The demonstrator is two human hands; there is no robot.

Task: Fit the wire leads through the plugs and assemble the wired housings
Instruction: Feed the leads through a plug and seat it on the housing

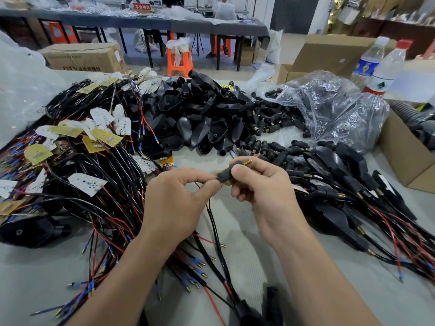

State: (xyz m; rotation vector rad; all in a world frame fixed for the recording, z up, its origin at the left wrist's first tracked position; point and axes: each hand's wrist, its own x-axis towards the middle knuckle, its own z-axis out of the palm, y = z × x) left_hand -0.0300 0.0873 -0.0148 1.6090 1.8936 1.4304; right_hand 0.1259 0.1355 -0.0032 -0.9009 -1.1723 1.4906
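Right hand (pixel 263 191) grips plug (pixel 229 173) above the table, axis lower-left to upper-right (brass end far). Left hand (pixel 179 203) pinches wire lead (pixel 210 209) at the plug's lower-left mouth; tip possibly inside, fingertips hide it.

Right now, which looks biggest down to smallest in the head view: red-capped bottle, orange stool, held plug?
1. red-capped bottle
2. orange stool (close, and farther away)
3. plug the right hand holds

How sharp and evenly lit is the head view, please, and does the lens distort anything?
Head view: soft, even light with faint shadows; the plug in the right hand is sharp; the bottles at the right edge lean outward from wide-angle distortion; the clear bag shows glare.
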